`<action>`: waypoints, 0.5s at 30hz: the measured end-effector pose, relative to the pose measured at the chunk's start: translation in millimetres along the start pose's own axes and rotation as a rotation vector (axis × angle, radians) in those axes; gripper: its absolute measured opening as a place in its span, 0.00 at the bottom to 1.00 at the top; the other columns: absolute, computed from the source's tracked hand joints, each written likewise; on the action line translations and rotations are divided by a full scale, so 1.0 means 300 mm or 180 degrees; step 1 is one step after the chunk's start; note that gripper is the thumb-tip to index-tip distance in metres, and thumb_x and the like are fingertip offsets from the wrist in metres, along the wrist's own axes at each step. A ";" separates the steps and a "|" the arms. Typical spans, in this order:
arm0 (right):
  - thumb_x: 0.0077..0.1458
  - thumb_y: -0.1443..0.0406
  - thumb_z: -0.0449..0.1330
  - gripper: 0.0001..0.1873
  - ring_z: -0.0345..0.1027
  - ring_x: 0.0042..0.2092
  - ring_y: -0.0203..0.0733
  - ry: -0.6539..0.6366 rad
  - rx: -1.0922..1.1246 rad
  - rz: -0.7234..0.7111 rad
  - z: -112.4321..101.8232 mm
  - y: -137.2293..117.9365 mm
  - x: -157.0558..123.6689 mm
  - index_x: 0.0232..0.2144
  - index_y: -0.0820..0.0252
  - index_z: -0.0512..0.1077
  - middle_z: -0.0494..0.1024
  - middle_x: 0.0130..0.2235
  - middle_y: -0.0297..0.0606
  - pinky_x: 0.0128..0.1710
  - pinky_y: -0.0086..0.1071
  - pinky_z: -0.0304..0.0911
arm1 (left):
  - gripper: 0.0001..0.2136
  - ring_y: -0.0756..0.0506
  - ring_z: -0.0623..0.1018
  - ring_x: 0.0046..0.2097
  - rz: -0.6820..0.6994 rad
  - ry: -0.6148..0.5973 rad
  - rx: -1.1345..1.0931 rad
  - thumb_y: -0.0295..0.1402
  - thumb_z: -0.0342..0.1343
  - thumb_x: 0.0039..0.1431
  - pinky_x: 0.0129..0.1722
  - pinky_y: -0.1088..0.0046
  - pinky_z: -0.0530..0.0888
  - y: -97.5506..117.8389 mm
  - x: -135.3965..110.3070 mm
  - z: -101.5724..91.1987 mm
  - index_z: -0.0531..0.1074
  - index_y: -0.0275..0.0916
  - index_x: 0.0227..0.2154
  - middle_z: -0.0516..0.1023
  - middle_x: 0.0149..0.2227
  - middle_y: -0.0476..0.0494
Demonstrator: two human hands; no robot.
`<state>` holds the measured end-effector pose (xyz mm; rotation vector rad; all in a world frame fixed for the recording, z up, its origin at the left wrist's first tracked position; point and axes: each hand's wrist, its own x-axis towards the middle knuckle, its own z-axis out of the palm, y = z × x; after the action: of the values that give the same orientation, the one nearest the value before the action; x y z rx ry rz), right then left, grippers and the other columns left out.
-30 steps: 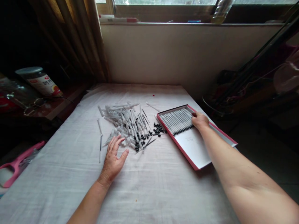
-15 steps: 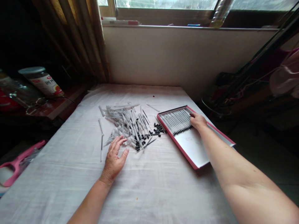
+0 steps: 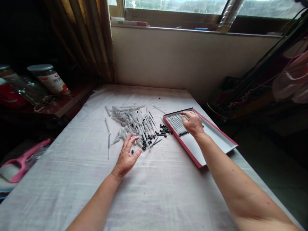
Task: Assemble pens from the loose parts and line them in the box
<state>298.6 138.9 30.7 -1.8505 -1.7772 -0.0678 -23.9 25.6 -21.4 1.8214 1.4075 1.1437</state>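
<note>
Pens (image 3: 176, 124) in box (image 3: 218, 138), caps (image 3: 164, 130) to its left

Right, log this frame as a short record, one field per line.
left grip: open, fingers spread beside the loose pile
right grip: over the rods; whether it holds one is unclear
loose pile: mostly clear tubes, with small black pieces near its right edge
box: shallow, red sides, white inside
rods: side by side in the box, dark ends toward the person
surface: white cloth
</note>
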 end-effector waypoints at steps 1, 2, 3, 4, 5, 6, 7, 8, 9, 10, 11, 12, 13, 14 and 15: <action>0.55 0.66 0.55 0.16 0.71 0.49 0.48 -0.0022 0.0131 -0.0255 0.004 -0.059 -0.027 0.42 0.59 0.79 0.78 0.47 0.44 0.51 0.37 0.63 | 0.19 0.39 0.59 0.67 -0.0001 0.0072 -0.0070 0.38 0.54 0.57 0.64 0.54 0.57 0.000 0.001 -0.003 0.68 0.42 0.52 0.61 0.64 0.36; 0.56 0.65 0.55 0.14 0.71 0.47 0.47 -0.0126 0.0243 -0.0486 0.011 -0.118 -0.057 0.41 0.57 0.79 0.79 0.45 0.42 0.49 0.36 0.64 | 0.18 0.39 0.60 0.66 0.0000 0.0151 -0.0123 0.37 0.54 0.58 0.64 0.55 0.57 0.000 0.002 -0.006 0.69 0.42 0.51 0.62 0.63 0.36; 0.56 0.64 0.56 0.13 0.72 0.46 0.46 -0.0274 0.0304 -0.0670 0.020 -0.176 -0.090 0.39 0.56 0.79 0.80 0.43 0.41 0.47 0.35 0.65 | 0.17 0.40 0.61 0.66 0.0001 0.0229 -0.0153 0.37 0.54 0.58 0.64 0.55 0.57 0.000 0.003 -0.010 0.69 0.42 0.50 0.63 0.63 0.36; 0.57 0.64 0.56 0.11 0.72 0.44 0.46 -0.0414 0.0332 -0.0787 0.030 -0.230 -0.124 0.36 0.55 0.80 0.80 0.42 0.40 0.45 0.34 0.65 | 0.17 0.40 0.62 0.65 -0.0004 0.0295 -0.0166 0.37 0.54 0.58 0.64 0.55 0.57 0.000 0.004 -0.014 0.69 0.42 0.50 0.64 0.62 0.36; 0.57 0.63 0.56 0.11 0.72 0.43 0.45 -0.0575 0.0332 -0.0873 0.042 -0.279 -0.157 0.35 0.54 0.80 0.81 0.40 0.39 0.43 0.33 0.65 | 0.16 0.40 0.63 0.64 -0.0016 0.0343 -0.0168 0.37 0.54 0.58 0.64 0.54 0.58 -0.001 0.005 -0.017 0.69 0.42 0.49 0.65 0.62 0.37; 0.58 0.61 0.56 0.11 0.73 0.42 0.44 -0.0714 0.0303 -0.0910 0.055 -0.322 -0.189 0.34 0.53 0.80 0.81 0.38 0.39 0.41 0.32 0.64 | 0.16 0.39 0.64 0.64 -0.0030 0.0380 -0.0169 0.36 0.54 0.58 0.64 0.54 0.58 -0.002 0.006 -0.021 0.70 0.42 0.49 0.67 0.61 0.37; 0.58 0.59 0.57 0.11 0.73 0.40 0.44 -0.0820 0.0232 -0.0894 0.068 -0.358 -0.217 0.34 0.53 0.79 0.80 0.37 0.39 0.38 0.32 0.64 | 0.15 0.39 0.65 0.63 -0.0048 0.0406 -0.0176 0.36 0.54 0.58 0.64 0.54 0.58 -0.004 0.006 -0.023 0.70 0.42 0.48 0.68 0.60 0.37; 0.58 0.57 0.57 0.12 0.73 0.39 0.44 -0.0908 0.0150 -0.0869 0.080 -0.386 -0.242 0.32 0.53 0.79 0.80 0.36 0.39 0.36 0.31 0.63 | 0.15 0.40 0.66 0.63 -0.0061 0.0424 -0.0191 0.36 0.54 0.58 0.64 0.54 0.59 -0.007 0.006 -0.026 0.70 0.42 0.48 0.68 0.60 0.38; 0.58 0.55 0.58 0.13 0.73 0.38 0.44 -0.0974 0.0064 -0.0841 0.092 -0.409 -0.262 0.32 0.53 0.79 0.80 0.35 0.40 0.35 0.31 0.62 | 0.15 0.40 0.66 0.63 -0.0068 0.0439 -0.0215 0.36 0.54 0.58 0.64 0.55 0.59 -0.009 0.006 -0.027 0.70 0.42 0.48 0.69 0.59 0.38; 0.57 0.54 0.58 0.14 0.73 0.38 0.44 -0.1010 -0.0015 -0.0817 0.103 -0.425 -0.278 0.32 0.54 0.79 0.80 0.35 0.41 0.34 0.31 0.62 | 0.15 0.40 0.66 0.63 -0.0066 0.0449 -0.0239 0.37 0.54 0.58 0.64 0.56 0.59 -0.012 0.006 -0.028 0.70 0.41 0.48 0.69 0.59 0.38; 0.56 0.53 0.59 0.14 0.73 0.38 0.44 -0.1029 -0.0080 -0.0794 0.112 -0.438 -0.290 0.32 0.55 0.79 0.80 0.36 0.41 0.34 0.31 0.62 | 0.15 0.41 0.67 0.62 -0.0063 0.0454 -0.0254 0.37 0.54 0.58 0.64 0.57 0.59 -0.013 0.006 -0.028 0.70 0.41 0.48 0.69 0.59 0.37; 0.56 0.53 0.59 0.14 0.73 0.38 0.44 -0.1029 -0.0134 -0.0776 0.119 -0.447 -0.297 0.33 0.55 0.78 0.80 0.36 0.42 0.34 0.31 0.61 | 0.15 0.41 0.67 0.62 -0.0062 0.0453 -0.0259 0.37 0.54 0.58 0.64 0.58 0.60 -0.015 0.007 -0.028 0.70 0.40 0.48 0.69 0.59 0.37; 0.56 0.53 0.59 0.14 0.73 0.38 0.44 -0.1025 -0.0177 -0.0769 0.124 -0.455 -0.301 0.33 0.55 0.78 0.80 0.37 0.43 0.34 0.31 0.61 | 0.15 0.41 0.67 0.62 -0.0062 0.0446 -0.0252 0.37 0.54 0.58 0.64 0.58 0.60 -0.015 0.007 -0.027 0.71 0.39 0.48 0.69 0.58 0.36; 0.57 0.54 0.58 0.14 0.73 0.39 0.45 -0.1025 -0.0213 -0.0766 0.127 -0.460 -0.303 0.33 0.56 0.78 0.80 0.37 0.43 0.35 0.31 0.61 | 0.15 0.41 0.68 0.62 -0.0055 0.0430 -0.0236 0.37 0.53 0.58 0.63 0.59 0.61 -0.015 0.008 -0.027 0.71 0.39 0.47 0.70 0.58 0.36; 0.58 0.56 0.57 0.13 0.73 0.39 0.44 -0.1030 -0.0242 -0.0761 0.127 -0.464 -0.304 0.33 0.56 0.78 0.80 0.37 0.43 0.35 0.31 0.61 | 0.15 0.41 0.68 0.61 -0.0042 0.0411 -0.0213 0.37 0.53 0.58 0.63 0.59 0.61 -0.014 0.008 -0.026 0.71 0.39 0.47 0.70 0.58 0.36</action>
<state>145.0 66.9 11.2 -1.7691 -2.2420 0.0794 -32.5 28.7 -20.5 1.7162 1.4326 1.3063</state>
